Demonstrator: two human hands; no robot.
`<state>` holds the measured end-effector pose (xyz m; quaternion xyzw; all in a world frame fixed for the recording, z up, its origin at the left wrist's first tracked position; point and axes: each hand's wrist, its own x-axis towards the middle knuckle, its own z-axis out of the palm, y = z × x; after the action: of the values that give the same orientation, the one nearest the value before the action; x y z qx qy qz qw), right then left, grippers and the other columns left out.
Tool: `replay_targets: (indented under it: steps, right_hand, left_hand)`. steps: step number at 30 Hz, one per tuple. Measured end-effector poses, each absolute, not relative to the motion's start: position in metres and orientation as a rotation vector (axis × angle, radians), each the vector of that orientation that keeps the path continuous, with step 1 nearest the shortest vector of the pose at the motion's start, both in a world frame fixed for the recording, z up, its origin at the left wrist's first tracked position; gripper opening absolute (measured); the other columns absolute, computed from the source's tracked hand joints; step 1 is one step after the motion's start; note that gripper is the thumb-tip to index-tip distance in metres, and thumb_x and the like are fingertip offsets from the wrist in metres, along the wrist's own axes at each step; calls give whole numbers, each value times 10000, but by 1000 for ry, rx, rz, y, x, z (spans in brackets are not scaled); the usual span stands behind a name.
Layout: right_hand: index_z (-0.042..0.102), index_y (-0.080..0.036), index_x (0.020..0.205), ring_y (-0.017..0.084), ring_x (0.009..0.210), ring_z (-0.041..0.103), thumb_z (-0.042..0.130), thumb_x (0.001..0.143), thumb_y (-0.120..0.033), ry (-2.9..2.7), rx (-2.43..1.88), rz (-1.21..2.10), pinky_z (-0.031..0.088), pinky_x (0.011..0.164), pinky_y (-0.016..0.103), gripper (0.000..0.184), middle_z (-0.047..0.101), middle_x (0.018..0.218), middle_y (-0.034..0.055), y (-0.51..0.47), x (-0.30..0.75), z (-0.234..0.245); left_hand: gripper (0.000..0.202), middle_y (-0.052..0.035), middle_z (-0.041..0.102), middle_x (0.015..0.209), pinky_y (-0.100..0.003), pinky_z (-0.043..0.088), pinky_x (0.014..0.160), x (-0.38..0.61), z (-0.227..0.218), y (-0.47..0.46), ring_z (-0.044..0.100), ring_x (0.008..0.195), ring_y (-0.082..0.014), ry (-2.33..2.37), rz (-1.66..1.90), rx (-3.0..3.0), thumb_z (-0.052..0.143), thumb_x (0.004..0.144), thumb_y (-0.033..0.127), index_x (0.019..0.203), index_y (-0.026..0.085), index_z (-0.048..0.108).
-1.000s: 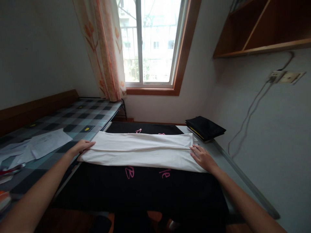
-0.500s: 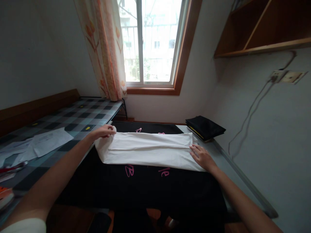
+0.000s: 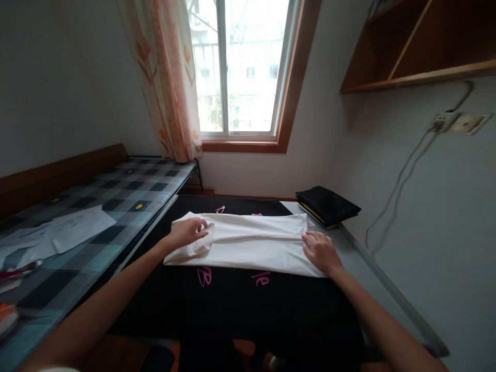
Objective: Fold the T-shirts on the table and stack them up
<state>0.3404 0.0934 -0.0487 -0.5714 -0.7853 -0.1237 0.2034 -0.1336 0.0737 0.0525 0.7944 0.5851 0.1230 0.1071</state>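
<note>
A white cloth garment (image 3: 256,248), folded into a long strip, lies crosswise on a black cloth (image 3: 240,305) with pink lettering. Its exact kind of garment cannot be made out. My left hand (image 3: 188,232) pinches a flap at the garment's left end, which is turned over toward the middle. At the right end, my right hand (image 3: 321,252) rests flat with its fingers spread on the fabric.
A black folded stack (image 3: 327,205) sits at the table's back right corner. To the left is a bed with a checked cover (image 3: 127,191) and papers (image 3: 73,227) on it. A wooden shelf (image 3: 418,72) overhangs the right; a cable (image 3: 399,181) hangs on the wall.
My left hand has moved right and slightly nearer, carrying the garment's left end over onto the strip. My right hand has stayed almost in place.
</note>
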Motion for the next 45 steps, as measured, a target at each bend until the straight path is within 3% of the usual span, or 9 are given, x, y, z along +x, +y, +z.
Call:
replay_targets:
  steps: [3, 6, 11, 16, 20, 23, 29, 39, 45]
  right_hand:
    - [700, -193, 979, 280, 1036, 545, 479, 865, -227, -2138, -1488, -328, 380, 917, 428, 251, 654, 1095, 115, 103, 296, -31]
    - [702, -200, 920, 224, 940, 564, 479, 892, -200, -2243, -1235, -127, 376, 897, 371, 225, 669, 987, 84, 119, 225, -11]
    - [710, -196, 958, 199, 939, 542, 555, 884, -187, -2525, -841, 83, 377, 846, 332, 172, 653, 1015, 71, 146, 91, 5]
    - [713, -217, 1017, 213, 1016, 512, 637, 819, -184, -2718, -656, 129, 370, 873, 332, 214, 618, 1137, 75, 163, 8, -11]
    - [738, -240, 912, 206, 992, 510, 582, 872, -218, -2738, -670, 146, 346, 886, 350, 162, 645, 1074, 55, 173, -10, -21]
    - [743, -274, 957, 201, 992, 510, 522, 921, -264, -2539, -900, 253, 337, 887, 350, 225, 657, 1069, 44, 186, -7, -19]
    - [742, -297, 1041, 233, 986, 527, 520, 893, -247, -2150, -1517, 545, 360, 822, 337, 272, 668, 1092, 56, 217, 14, -17]
    - [751, -298, 1008, 207, 1014, 471, 605, 845, -167, -2408, -1146, 397, 322, 877, 345, 254, 582, 1112, 60, 213, 22, -19]
    - [738, -287, 1031, 221, 1026, 514, 499, 905, -173, -2281, -1425, 467, 334, 882, 345, 294, 610, 1072, 76, 210, 23, -14]
  left_hand:
    - [312, -37, 636, 805, -265, 428, 655, -154, 37, 61, 593, 711, -174, 1739, 313, 2328, 562, 816, 443, 960, 196, 687]
    - [388, -72, 617, 946, -287, 455, 702, -159, 15, 49, 602, 741, -179, 1716, 286, 2335, 515, 855, 428, 1145, 207, 646]
    - [389, -110, 554, 1104, -323, 475, 774, -146, -2, 41, 619, 777, -181, 1741, 122, 2403, 439, 905, 338, 1258, 252, 578]
    - [278, -129, 548, 1148, -317, 483, 756, -142, 0, 46, 619, 819, -198, 1745, 161, 2411, 511, 836, 242, 1093, 198, 606]
    - [153, -134, 556, 1140, -289, 469, 691, -147, 5, 44, 597, 801, -183, 1688, 229, 2402, 500, 847, 248, 941, 175, 597]
    - [159, -87, 579, 1042, -262, 447, 688, -150, 16, 33, 568, 756, -143, 1594, 240, 2439, 450, 886, 246, 839, 185, 588]
    - [92, -35, 592, 894, -249, 417, 691, -147, 31, 8, 553, 750, -139, 1300, 159, 2541, 535, 794, 147, 773, 204, 603]
    - [107, -2, 622, 835, -221, 401, 655, -121, 22, 19, 564, 710, -124, 1294, 245, 2445, 531, 795, 152, 795, 208, 622]
    - [91, -12, 618, 813, -228, 392, 612, -103, 10, 26, 555, 682, -132, 1348, 333, 2406, 547, 741, 121, 766, 194, 596]
